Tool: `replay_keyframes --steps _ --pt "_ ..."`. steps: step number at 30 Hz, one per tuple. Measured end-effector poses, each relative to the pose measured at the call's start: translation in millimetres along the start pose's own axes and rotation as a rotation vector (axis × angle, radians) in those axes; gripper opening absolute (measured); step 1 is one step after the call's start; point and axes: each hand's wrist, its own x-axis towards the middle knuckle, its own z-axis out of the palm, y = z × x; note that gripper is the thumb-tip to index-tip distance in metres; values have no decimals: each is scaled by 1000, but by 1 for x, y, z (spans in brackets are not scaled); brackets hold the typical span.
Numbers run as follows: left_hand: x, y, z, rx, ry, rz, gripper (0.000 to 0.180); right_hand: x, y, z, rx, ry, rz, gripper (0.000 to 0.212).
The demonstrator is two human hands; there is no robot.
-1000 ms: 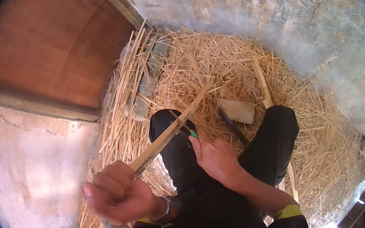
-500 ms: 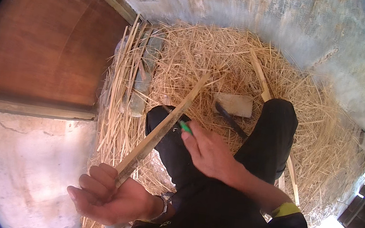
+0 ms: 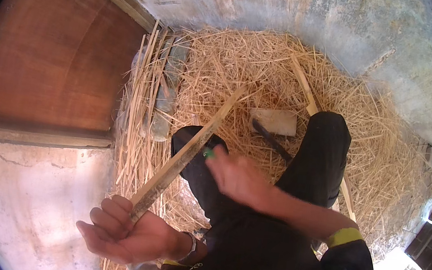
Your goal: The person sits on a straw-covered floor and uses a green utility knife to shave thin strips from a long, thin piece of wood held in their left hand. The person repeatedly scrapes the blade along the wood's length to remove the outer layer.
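My left hand (image 3: 128,238) is closed around the lower end of a long bamboo strip (image 3: 189,153), which slants up and away over my left knee. Its lower part has a dark, mottled side. Beside the strip's middle, my right hand (image 3: 238,176) is closed on a small green-handled knife (image 3: 208,153). Motion smears the fingers, and the blade can hardly be made out. I cannot tell whether it touches the strip. Between my knees a dark flat bar (image 3: 272,141) rests with its far end on a pale block (image 3: 285,123).
Straw-like shavings (image 3: 237,56) cover the floor up to the stained wall (image 3: 319,17). Another bamboo piece (image 3: 301,79) lies beyond my right knee, and one more (image 3: 348,200) beside it. Thin strips (image 3: 140,108) are heaped at the left, near a brown wooden panel (image 3: 52,53).
My right hand with the knife has drawn slightly back toward me and left, off the strip's edge, and is now blurred. My left hand and the strip have shifted slightly left.
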Motion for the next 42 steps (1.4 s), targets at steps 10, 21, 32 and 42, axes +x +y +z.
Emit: replay_keyframes --steps 10,21,32,42 --pt "0 1 2 -5 2 20 31 21 15 -8 -258 91 -112 28" --pt "-1 5 -5 -65 -73 -63 39 49 90 -7 -440 90 -56 29" --pt "-6 10 -12 -77 -141 -112 40 46 111 12 -455 152 -176 31" --pt "6 6 -18 -87 -82 -162 46 45 114 15 822 -199 372 47"
